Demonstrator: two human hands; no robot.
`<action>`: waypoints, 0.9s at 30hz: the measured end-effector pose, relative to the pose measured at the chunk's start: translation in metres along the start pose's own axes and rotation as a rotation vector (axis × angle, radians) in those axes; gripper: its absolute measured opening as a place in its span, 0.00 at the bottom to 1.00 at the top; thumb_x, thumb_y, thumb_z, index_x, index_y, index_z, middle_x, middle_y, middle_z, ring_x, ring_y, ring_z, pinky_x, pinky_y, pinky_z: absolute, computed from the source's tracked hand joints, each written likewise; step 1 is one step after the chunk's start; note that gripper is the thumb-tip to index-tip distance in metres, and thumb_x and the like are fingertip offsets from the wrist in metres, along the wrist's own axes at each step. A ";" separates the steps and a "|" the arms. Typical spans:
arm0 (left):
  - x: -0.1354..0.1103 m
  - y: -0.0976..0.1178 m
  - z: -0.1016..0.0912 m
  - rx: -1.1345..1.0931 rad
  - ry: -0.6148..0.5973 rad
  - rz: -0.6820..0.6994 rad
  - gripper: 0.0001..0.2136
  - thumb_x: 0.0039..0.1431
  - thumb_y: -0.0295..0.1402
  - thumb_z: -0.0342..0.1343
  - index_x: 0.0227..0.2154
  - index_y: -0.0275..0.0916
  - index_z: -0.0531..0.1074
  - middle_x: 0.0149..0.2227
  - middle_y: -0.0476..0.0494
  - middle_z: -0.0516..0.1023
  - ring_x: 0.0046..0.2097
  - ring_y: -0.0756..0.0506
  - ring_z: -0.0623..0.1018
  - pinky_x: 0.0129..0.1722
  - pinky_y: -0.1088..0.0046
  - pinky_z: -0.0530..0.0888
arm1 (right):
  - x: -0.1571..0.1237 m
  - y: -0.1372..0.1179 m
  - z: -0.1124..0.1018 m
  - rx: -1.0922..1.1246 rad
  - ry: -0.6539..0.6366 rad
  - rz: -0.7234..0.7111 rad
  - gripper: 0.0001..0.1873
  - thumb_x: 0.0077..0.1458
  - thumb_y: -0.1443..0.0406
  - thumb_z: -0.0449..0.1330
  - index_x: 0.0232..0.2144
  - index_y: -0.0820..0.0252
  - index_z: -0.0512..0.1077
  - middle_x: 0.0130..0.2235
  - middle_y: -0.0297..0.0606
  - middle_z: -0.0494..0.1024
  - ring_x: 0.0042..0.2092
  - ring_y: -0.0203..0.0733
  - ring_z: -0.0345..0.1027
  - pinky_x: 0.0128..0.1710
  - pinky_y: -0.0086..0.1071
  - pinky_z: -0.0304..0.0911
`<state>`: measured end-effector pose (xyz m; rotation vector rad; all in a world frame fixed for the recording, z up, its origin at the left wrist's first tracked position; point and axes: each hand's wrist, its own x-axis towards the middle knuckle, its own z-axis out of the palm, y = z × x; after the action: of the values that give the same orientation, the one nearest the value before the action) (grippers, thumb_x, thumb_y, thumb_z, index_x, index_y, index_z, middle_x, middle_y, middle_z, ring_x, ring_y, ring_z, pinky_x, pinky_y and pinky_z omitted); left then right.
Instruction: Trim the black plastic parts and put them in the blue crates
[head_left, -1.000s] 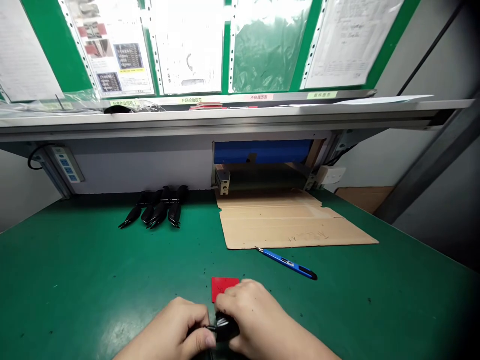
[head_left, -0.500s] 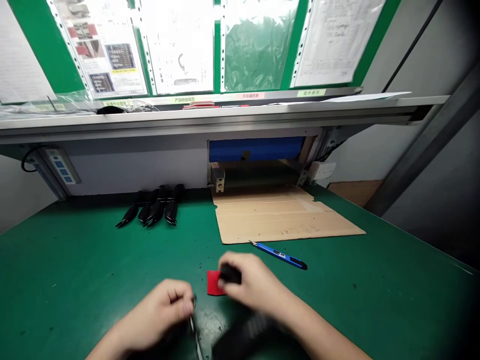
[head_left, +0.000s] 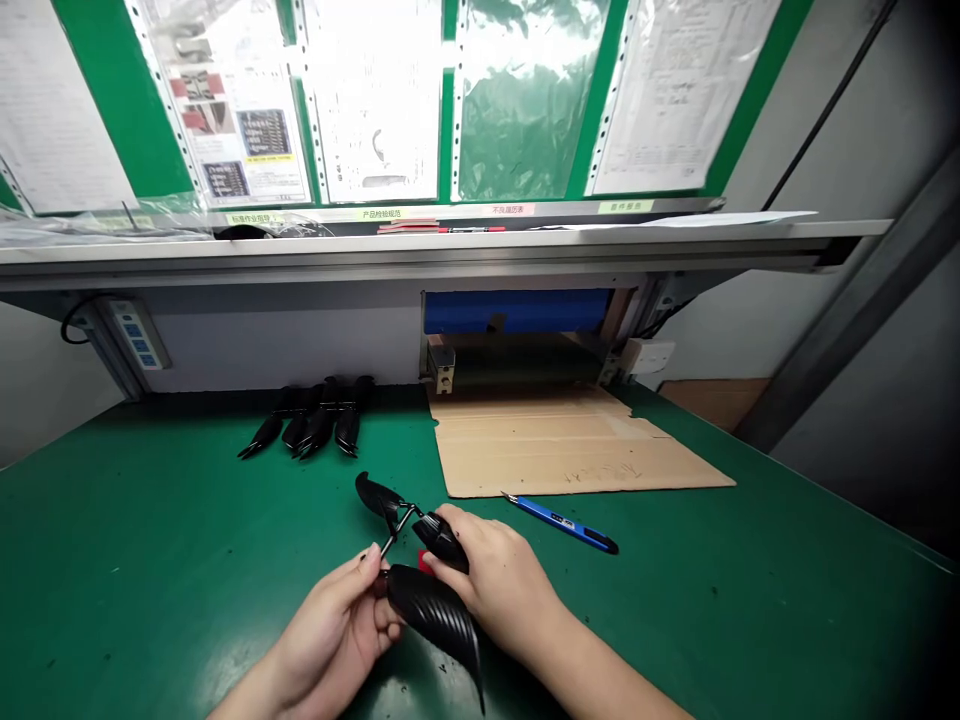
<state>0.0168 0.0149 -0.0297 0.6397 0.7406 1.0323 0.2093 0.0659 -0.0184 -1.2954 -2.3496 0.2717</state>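
Note:
A black moulded plastic piece point(head_left: 435, 612) with curved, ribbed blades joined by a thin runner point(head_left: 400, 528) is held between my hands above the green bench. My left hand point(head_left: 334, 625) pinches the runner between thumb and fingers, near the largest blade. My right hand point(head_left: 502, 575) grips another black blade of the same piece, its fingers curled over one end. A third blade points away from me at the top. Under the piece, a small red pad point(head_left: 424, 563) is mostly hidden by the blades and my right hand.
A blue utility knife point(head_left: 562, 522) lies right of my hands, before a flat cardboard sheet point(head_left: 540, 460). Several similar black pieces point(head_left: 319, 420) lie at the back left of the green bench point(head_left: 150, 560). A shelf edge point(head_left: 375, 262) spans above, with a power strip point(head_left: 137, 335) below it.
The black piece has come up from the near edge and turned, so its blades now face up between my hands. It covers much of the red pad. The view has tilted slightly upward.

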 end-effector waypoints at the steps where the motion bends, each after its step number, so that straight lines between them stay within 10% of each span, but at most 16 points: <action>1: 0.001 0.004 -0.003 0.066 0.008 0.020 0.14 0.62 0.44 0.50 0.33 0.36 0.65 0.33 0.43 0.68 0.33 0.48 0.68 0.34 0.72 0.65 | 0.001 0.003 -0.001 -0.006 0.001 -0.035 0.15 0.57 0.63 0.62 0.46 0.58 0.66 0.38 0.36 0.74 0.38 0.45 0.67 0.37 0.32 0.57; 8: 0.011 0.041 -0.044 0.885 0.437 0.353 0.19 0.61 0.51 0.45 0.26 0.40 0.57 0.24 0.54 0.51 0.27 0.50 0.53 0.26 0.76 0.54 | 0.007 0.026 -0.002 -0.022 -0.142 -0.197 0.15 0.50 0.61 0.69 0.39 0.51 0.70 0.35 0.29 0.74 0.37 0.42 0.67 0.38 0.31 0.57; 17: -0.001 0.041 -0.030 0.995 0.119 0.223 0.19 0.61 0.49 0.45 0.25 0.39 0.56 0.26 0.53 0.54 0.28 0.50 0.55 0.28 0.75 0.57 | 0.009 0.017 -0.014 -0.178 0.154 -0.268 0.33 0.46 0.65 0.70 0.53 0.53 0.63 0.56 0.43 0.61 0.57 0.53 0.50 0.57 0.44 0.45; 23: -0.018 0.051 -0.022 1.069 -0.169 0.255 0.17 0.63 0.46 0.44 0.26 0.39 0.58 0.27 0.51 0.57 0.31 0.49 0.57 0.31 0.75 0.58 | -0.002 -0.022 -0.018 -0.180 -0.209 -0.502 0.08 0.48 0.72 0.61 0.30 0.56 0.68 0.30 0.30 0.72 0.35 0.38 0.65 0.41 0.33 0.55; 27: -0.019 0.052 -0.022 0.760 -0.171 0.152 0.16 0.61 0.47 0.47 0.28 0.38 0.62 0.26 0.52 0.57 0.27 0.51 0.54 0.26 0.76 0.55 | 0.003 -0.033 -0.017 -0.203 -0.293 -0.411 0.09 0.45 0.69 0.63 0.26 0.57 0.65 0.24 0.28 0.71 0.27 0.36 0.64 0.33 0.30 0.53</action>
<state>-0.0340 0.0195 0.0012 1.4376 0.9434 0.8002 0.1906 0.0498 0.0100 -0.8671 -2.8876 0.0982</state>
